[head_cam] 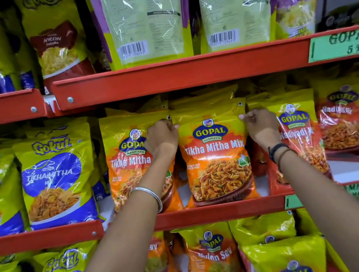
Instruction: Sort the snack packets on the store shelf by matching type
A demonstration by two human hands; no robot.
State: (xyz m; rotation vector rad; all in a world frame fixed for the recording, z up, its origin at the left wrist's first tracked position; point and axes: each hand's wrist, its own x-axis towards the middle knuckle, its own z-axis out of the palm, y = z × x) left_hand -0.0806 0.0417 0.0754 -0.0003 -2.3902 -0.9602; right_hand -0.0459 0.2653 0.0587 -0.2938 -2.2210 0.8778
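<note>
An orange and yellow Gopal Tikha Mitha Mix packet (215,153) stands upright at the middle of the middle shelf. My left hand (161,139) pinches its upper left edge and my right hand (260,125) pinches its upper right edge. A second Tikha Mitha Mix packet (128,164) stands just to its left, partly behind my left wrist. To the right, behind my right forearm, is a red Nadiyadi Mix packet (298,136), with another of the same kind (344,126) beside it.
Blue and yellow Gokul Tikhamitha packets (54,179) fill the left of the middle shelf (211,213). Purple Papdi Gathiya bags (145,17) stand on the red upper shelf (174,74). Nylon Sev packets (212,257) and other Gopal packets sit below.
</note>
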